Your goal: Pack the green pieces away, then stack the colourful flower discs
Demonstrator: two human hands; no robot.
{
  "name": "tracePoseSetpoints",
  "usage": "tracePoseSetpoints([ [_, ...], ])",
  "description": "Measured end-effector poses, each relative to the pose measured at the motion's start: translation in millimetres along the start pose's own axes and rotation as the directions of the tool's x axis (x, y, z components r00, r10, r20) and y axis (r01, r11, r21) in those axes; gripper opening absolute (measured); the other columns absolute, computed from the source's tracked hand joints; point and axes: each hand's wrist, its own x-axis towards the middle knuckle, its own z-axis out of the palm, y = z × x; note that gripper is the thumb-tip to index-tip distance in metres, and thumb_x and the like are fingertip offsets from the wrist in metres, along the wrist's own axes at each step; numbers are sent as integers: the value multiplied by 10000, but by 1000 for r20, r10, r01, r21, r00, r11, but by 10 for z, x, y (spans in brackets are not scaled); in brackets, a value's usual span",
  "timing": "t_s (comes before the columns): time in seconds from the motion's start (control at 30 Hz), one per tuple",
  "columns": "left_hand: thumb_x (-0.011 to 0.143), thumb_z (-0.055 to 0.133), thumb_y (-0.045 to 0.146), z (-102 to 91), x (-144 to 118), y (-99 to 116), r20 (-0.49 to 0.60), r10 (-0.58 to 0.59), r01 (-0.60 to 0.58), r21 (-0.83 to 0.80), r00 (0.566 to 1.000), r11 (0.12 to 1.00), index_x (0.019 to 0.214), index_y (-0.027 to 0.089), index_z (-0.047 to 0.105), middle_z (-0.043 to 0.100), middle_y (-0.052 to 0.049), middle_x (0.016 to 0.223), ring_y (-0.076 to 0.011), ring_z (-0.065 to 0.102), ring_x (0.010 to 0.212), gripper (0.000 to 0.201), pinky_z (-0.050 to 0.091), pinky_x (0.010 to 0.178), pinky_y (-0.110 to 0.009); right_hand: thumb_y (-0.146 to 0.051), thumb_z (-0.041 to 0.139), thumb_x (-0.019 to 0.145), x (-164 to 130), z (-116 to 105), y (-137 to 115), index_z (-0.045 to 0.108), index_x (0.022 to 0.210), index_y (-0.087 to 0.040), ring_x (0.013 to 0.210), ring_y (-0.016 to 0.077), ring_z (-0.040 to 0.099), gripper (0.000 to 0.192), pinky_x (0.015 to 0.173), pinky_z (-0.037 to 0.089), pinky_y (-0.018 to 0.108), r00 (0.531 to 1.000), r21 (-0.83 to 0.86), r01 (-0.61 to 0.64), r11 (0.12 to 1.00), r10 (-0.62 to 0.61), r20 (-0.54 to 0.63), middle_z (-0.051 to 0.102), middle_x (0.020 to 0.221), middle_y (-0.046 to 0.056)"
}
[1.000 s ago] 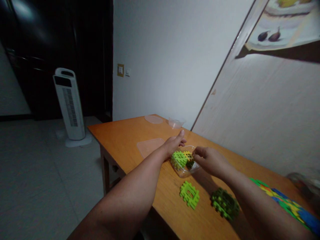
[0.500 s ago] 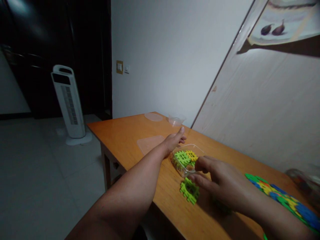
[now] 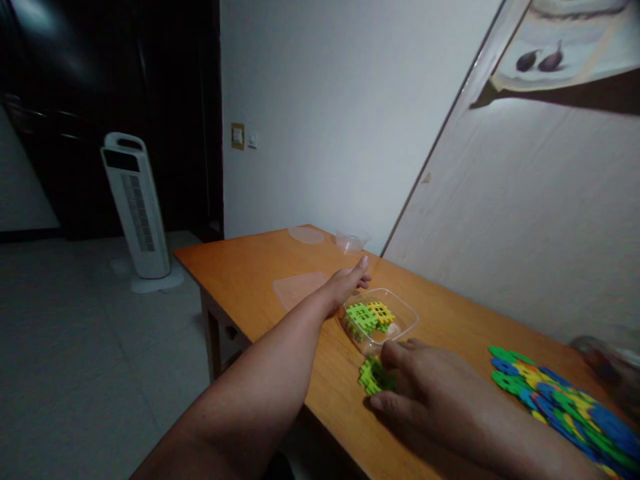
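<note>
A clear plastic container point(image 3: 367, 345) on the table holds green and yellow notched toy blocks point(image 3: 363, 317). At its far left side is my left hand point(image 3: 349, 283), thumb and fingers stretched out; whether it touches the rim I cannot tell. Just in front of the container lies a loose green notched block point(image 3: 371, 375). My right hand point(image 3: 423, 377) reaches over this block from the right, the thumb on the near side and the curved fingers on the far side, with space between them. The hand partly covers the block.
On the wooden table point(image 3: 240, 267) lie a rectangular clear lid point(image 3: 297, 288) and a round lid point(image 3: 306, 235). A clear bowl point(image 3: 350, 241) stands by the wall. Colourful disc pieces point(image 3: 560, 400) spread at the right. A white tower fan point(image 3: 137, 207) stands on the floor.
My right hand has moved down from the container's near corner to the loose green block and now partly covers it. My left hand stays beside the container.
</note>
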Motion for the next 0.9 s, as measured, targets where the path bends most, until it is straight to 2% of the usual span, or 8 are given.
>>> tracePoseSetpoints([
  [0.1,801,298,867,2,-17,20,-2,-9,9,5,1000,1000,1136,121,679,679,-162,1169,-260,605,1059,902,448,935,-362,-388,668,773,2,115,-18,666,982,-223,889,277,643,267,717,403,342,1000,-36,-3,999,3,-1,704,999,109],
  [0.2,800,283,872,2,-16,24,-7,0,1,18,1000,1000,1124,121,679,681,-159,1164,-256,606,1055,908,443,947,-363,-330,672,749,-13,119,-10,663,1011,-222,912,274,638,284,753,421,350,1000,-27,-13,1000,13,3,695,1004,108],
  [0.37,784,295,884,-5,16,-10,-1,-9,9,0,1000,1000,1105,112,683,686,-167,1127,-262,609,1043,922,446,956,-377,-395,669,783,-51,-121,114,646,927,-252,773,208,614,205,644,401,293,999,62,-30,998,29,20,688,915,45],
  [0.47,777,317,887,-5,28,-29,-2,-26,26,-18,1000,999,1112,115,680,681,-170,1143,-267,607,1047,916,450,958,-386,-402,639,816,23,-269,305,632,980,-257,798,207,614,219,640,399,286,996,69,-24,997,30,-79,690,941,41],
  [0.53,774,317,891,-4,34,-38,0,-35,35,-24,999,999,1114,115,676,681,-172,1140,-267,608,1048,921,452,957,-386,-382,631,818,92,-341,448,619,948,-235,798,205,603,197,658,409,288,994,62,-1,998,8,-106,682,910,44],
  [0.67,778,312,887,4,49,-53,12,-29,30,-22,1000,999,1116,109,675,683,-173,1129,-270,607,1059,923,444,969,-389,-342,609,823,179,-463,649,588,862,-214,759,179,570,136,646,415,276,998,152,39,988,-30,-62,646,830,25],
  [0.8,789,321,876,12,57,-73,14,-22,22,-18,1000,1000,1121,100,673,682,-177,1128,-269,610,1060,915,439,973,-390,-465,587,854,333,-490,693,571,870,-210,686,158,525,257,597,390,271,970,231,34,972,24,-243,615,780,15],
  [0.9,793,309,877,7,61,-91,12,-13,13,-7,1000,1000,1121,95,673,685,-176,1114,-268,614,1050,924,440,966,-389,-509,598,834,570,-358,688,565,870,-206,684,166,539,307,596,389,273,935,180,-9,984,72,-346,620,766,21],
])
